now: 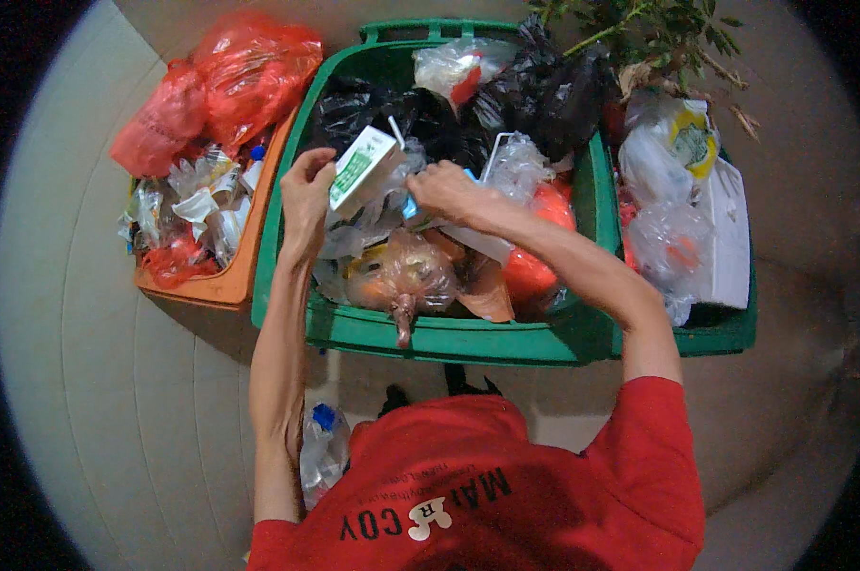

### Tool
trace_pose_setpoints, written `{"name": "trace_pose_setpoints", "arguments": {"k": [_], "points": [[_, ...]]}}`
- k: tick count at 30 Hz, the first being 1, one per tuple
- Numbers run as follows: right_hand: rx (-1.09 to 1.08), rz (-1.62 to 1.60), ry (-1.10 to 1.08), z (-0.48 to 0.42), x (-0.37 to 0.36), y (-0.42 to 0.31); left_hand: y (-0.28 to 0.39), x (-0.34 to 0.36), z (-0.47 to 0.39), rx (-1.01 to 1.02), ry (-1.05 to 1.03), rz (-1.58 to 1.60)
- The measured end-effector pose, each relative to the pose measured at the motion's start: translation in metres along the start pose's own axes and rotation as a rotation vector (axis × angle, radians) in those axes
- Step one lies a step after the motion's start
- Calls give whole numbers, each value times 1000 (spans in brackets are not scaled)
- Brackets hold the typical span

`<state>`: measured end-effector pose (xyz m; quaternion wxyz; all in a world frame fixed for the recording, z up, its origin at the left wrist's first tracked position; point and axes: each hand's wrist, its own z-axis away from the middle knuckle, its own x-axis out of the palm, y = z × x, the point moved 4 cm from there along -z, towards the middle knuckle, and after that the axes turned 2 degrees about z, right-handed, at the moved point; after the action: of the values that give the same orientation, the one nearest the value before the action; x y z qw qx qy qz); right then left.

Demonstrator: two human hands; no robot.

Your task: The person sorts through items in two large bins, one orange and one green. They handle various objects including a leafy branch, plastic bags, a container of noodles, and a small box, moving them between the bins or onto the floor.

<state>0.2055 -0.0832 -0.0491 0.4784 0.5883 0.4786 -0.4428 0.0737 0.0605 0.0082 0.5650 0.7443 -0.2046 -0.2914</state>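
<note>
My left hand [308,189] grips a white and green drink carton [358,171] by its side, with a white straw [397,132] sticking up from its far end. The carton is tilted above a large green wheelie bin [430,335] filled with rubbish. Over the middle of the bin, my right hand [447,191] is bent down with curled fingers. A light-blue item [410,208] shows beneath those fingers; whether they grip it is hidden. Close to that hand are a bent white straw [496,151] and a crumpled clear plastic bag [519,171].
An orange bin [240,264] with red bags [255,78] stands left. Another green bin [737,332] on the right holds a white foam box [729,235]. Black bags [572,100], a knotted clear bag [408,275] and leafy branches [637,28] are around. Plastic bottles [323,446] lie by my legs.
</note>
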Motion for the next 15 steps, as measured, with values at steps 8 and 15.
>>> {"name": "trace_pose_setpoints", "arguments": {"k": [8,15], "points": [[253,-1004,89,49,-75,100,-11,-39,34,77,-71,-167],[420,-1118,333,47,-30,111,-22,-28,56,193,-187,-472]]}}
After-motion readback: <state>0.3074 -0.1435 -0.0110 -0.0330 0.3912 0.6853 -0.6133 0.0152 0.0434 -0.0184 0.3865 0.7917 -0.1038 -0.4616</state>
